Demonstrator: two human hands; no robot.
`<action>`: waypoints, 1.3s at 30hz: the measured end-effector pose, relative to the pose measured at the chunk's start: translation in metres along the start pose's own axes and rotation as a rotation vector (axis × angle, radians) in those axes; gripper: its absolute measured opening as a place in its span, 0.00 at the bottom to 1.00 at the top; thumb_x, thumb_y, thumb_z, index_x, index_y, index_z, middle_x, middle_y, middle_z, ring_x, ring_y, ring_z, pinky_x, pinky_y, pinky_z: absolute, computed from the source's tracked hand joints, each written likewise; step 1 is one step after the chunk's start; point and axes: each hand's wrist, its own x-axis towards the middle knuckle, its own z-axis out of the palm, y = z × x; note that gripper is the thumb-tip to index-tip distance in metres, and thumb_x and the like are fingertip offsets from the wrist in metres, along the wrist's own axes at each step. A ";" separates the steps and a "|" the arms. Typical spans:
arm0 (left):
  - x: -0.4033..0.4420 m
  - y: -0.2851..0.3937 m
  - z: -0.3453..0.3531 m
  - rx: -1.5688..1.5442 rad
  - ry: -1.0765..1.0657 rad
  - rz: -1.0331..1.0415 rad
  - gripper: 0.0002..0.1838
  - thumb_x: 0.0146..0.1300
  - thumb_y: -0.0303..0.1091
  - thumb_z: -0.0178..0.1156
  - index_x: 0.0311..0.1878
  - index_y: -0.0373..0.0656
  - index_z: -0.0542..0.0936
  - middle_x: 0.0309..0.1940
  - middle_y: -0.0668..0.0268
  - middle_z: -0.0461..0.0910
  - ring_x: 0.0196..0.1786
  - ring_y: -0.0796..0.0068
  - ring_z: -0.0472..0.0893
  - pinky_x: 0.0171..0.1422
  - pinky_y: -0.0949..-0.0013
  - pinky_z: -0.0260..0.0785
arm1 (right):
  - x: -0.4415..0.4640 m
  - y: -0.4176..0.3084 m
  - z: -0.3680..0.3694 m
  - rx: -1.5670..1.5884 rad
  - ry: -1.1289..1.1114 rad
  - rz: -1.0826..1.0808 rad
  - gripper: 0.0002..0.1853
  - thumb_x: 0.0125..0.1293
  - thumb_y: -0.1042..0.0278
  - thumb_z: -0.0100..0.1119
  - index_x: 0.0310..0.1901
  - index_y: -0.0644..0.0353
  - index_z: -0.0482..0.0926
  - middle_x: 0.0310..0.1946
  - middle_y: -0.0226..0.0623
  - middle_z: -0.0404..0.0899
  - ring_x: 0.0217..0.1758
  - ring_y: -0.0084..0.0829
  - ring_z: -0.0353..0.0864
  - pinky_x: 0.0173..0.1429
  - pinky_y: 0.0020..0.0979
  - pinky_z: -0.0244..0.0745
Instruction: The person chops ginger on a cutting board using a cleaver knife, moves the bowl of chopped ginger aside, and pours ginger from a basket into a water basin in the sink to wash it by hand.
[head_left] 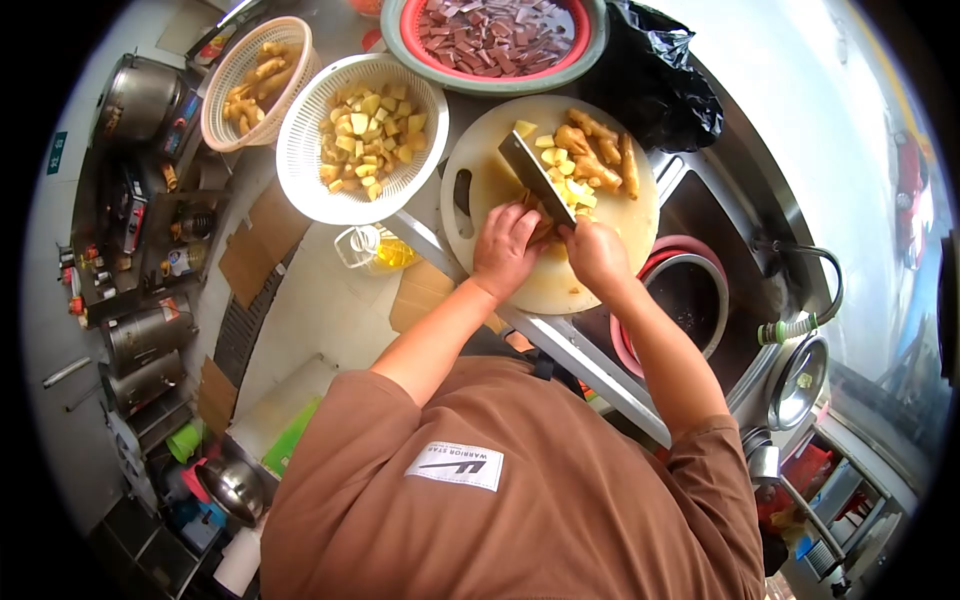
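From my remote view, 1 ginger piece (541, 227) lies on the cutting board (488, 160) just above the middle of the frame, mostly hidden by my left grip (503, 248), whose fingers curl down over it. My right grip (598, 257) is wrapped around the handle of the cleaver (536, 176), its blade slanting to the upper left beside cut chunks (578, 190). I judge the ginger light, stiff and fibrous, hard to bruise; its outside should give some traction, but moist cut faces may slide, so I favour pinning it from above with fingertips tucked back from the steel. The cleaver looks rigid and blade-heavy, and its handle is the safe hold. The whole roots (598, 150) at the board's upper right look knobbly and liable to rock; their thickest lobes offer the best purchase.
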 end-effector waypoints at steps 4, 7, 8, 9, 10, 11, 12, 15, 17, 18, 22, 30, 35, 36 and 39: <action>0.005 0.004 -0.003 -0.008 0.008 0.032 0.29 0.48 0.31 0.74 0.54 0.47 0.73 0.52 0.58 0.75 0.57 0.50 0.74 0.61 0.54 0.70 | 0.013 0.008 -0.002 0.078 0.076 -0.013 0.16 0.69 0.58 0.59 0.36 0.66 0.80 0.29 0.57 0.81 0.37 0.58 0.81 0.42 0.50 0.74; 0.008 0.006 -0.009 -0.064 -0.058 0.034 0.28 0.49 0.31 0.73 0.55 0.46 0.73 0.54 0.57 0.73 0.58 0.50 0.73 0.62 0.54 0.69 | 0.006 0.001 -0.025 0.131 0.104 -0.010 0.17 0.70 0.57 0.56 0.34 0.66 0.79 0.28 0.56 0.81 0.36 0.58 0.80 0.43 0.51 0.74; 0.003 0.007 -0.009 -0.065 -0.062 0.027 0.28 0.49 0.31 0.73 0.55 0.46 0.73 0.54 0.57 0.73 0.58 0.50 0.73 0.62 0.54 0.69 | 0.000 0.000 -0.030 0.167 0.126 -0.005 0.17 0.71 0.57 0.56 0.34 0.66 0.79 0.28 0.56 0.81 0.36 0.58 0.80 0.43 0.51 0.74; 0.001 0.008 -0.008 -0.109 -0.042 -0.053 0.28 0.49 0.32 0.73 0.55 0.44 0.73 0.55 0.57 0.72 0.58 0.50 0.73 0.62 0.54 0.69 | -0.006 0.000 -0.037 0.199 0.151 -0.001 0.18 0.71 0.57 0.56 0.34 0.66 0.78 0.29 0.56 0.81 0.36 0.58 0.81 0.43 0.51 0.74; 0.000 0.009 -0.008 -0.154 -0.021 -0.129 0.28 0.50 0.32 0.73 0.55 0.43 0.73 0.56 0.56 0.72 0.58 0.50 0.73 0.62 0.54 0.69 | -0.012 -0.001 -0.047 0.162 0.122 -0.005 0.17 0.71 0.57 0.56 0.35 0.67 0.78 0.28 0.56 0.80 0.35 0.58 0.81 0.42 0.51 0.74; -0.001 0.009 -0.008 -0.158 -0.014 -0.126 0.28 0.50 0.32 0.73 0.55 0.43 0.73 0.56 0.56 0.72 0.58 0.50 0.73 0.62 0.54 0.69 | -0.019 -0.003 -0.054 0.155 0.127 -0.006 0.17 0.71 0.57 0.56 0.35 0.67 0.78 0.28 0.56 0.80 0.35 0.58 0.81 0.42 0.51 0.74; -0.004 0.007 -0.009 -0.137 -0.030 -0.153 0.28 0.50 0.32 0.73 0.55 0.42 0.73 0.58 0.56 0.71 0.58 0.50 0.73 0.62 0.55 0.69 | -0.028 -0.005 -0.060 0.093 0.088 0.002 0.17 0.71 0.57 0.56 0.35 0.66 0.78 0.27 0.56 0.80 0.35 0.58 0.81 0.41 0.51 0.74; -0.006 0.006 -0.014 -0.096 -0.065 -0.176 0.26 0.51 0.32 0.72 0.53 0.40 0.75 0.58 0.54 0.72 0.57 0.50 0.74 0.62 0.55 0.69 | -0.056 -0.016 -0.068 0.043 0.008 0.042 0.17 0.71 0.57 0.56 0.35 0.66 0.77 0.27 0.57 0.80 0.34 0.58 0.81 0.41 0.52 0.75; -0.004 0.006 -0.016 -0.125 -0.071 -0.157 0.22 0.51 0.31 0.71 0.49 0.40 0.76 0.53 0.54 0.75 0.55 0.51 0.75 0.60 0.56 0.70 | -0.066 -0.020 -0.068 -0.067 -0.073 0.071 0.14 0.69 0.62 0.56 0.33 0.66 0.76 0.26 0.56 0.81 0.34 0.57 0.82 0.42 0.52 0.76; -0.003 0.005 -0.016 -0.126 -0.070 -0.159 0.22 0.51 0.31 0.71 0.49 0.40 0.76 0.53 0.54 0.75 0.55 0.51 0.75 0.60 0.56 0.70 | -0.067 -0.020 -0.064 -0.117 -0.125 0.097 0.08 0.65 0.69 0.55 0.33 0.66 0.76 0.26 0.56 0.81 0.35 0.57 0.83 0.43 0.51 0.77; 0.002 0.006 -0.017 -0.111 -0.058 -0.112 0.23 0.47 0.29 0.73 0.48 0.41 0.78 0.51 0.59 0.76 0.55 0.53 0.75 0.60 0.57 0.70 | -0.063 -0.015 -0.051 -0.138 -0.147 0.064 0.05 0.61 0.74 0.53 0.34 0.66 0.76 0.30 0.55 0.82 0.38 0.55 0.83 0.44 0.50 0.78; -0.007 -0.003 -0.009 -0.066 -0.059 -0.129 0.21 0.49 0.30 0.72 0.47 0.41 0.78 0.51 0.58 0.76 0.55 0.52 0.75 0.60 0.56 0.71 | -0.013 -0.004 0.015 -0.035 0.075 -0.032 0.13 0.69 0.62 0.55 0.34 0.65 0.77 0.27 0.55 0.81 0.32 0.57 0.82 0.39 0.52 0.76; -0.008 0.005 -0.014 -0.126 -0.001 -0.141 0.20 0.49 0.30 0.71 0.46 0.40 0.78 0.50 0.58 0.76 0.54 0.52 0.75 0.60 0.56 0.70 | -0.018 -0.007 -0.023 -0.012 0.070 -0.064 0.15 0.69 0.60 0.57 0.32 0.65 0.76 0.25 0.56 0.80 0.31 0.57 0.81 0.39 0.52 0.76; -0.012 0.006 -0.017 -0.128 -0.005 -0.143 0.20 0.49 0.30 0.71 0.46 0.40 0.78 0.50 0.58 0.76 0.54 0.52 0.75 0.60 0.56 0.70 | -0.026 -0.014 -0.034 -0.029 0.057 -0.052 0.15 0.70 0.60 0.57 0.33 0.65 0.77 0.25 0.55 0.80 0.31 0.57 0.81 0.39 0.52 0.76; -0.014 0.003 -0.023 -0.126 -0.045 -0.165 0.19 0.49 0.29 0.71 0.46 0.40 0.79 0.50 0.58 0.76 0.54 0.52 0.75 0.60 0.56 0.70 | -0.048 -0.025 -0.057 -0.028 -0.026 0.002 0.17 0.71 0.58 0.56 0.33 0.67 0.77 0.26 0.56 0.80 0.33 0.56 0.81 0.40 0.50 0.74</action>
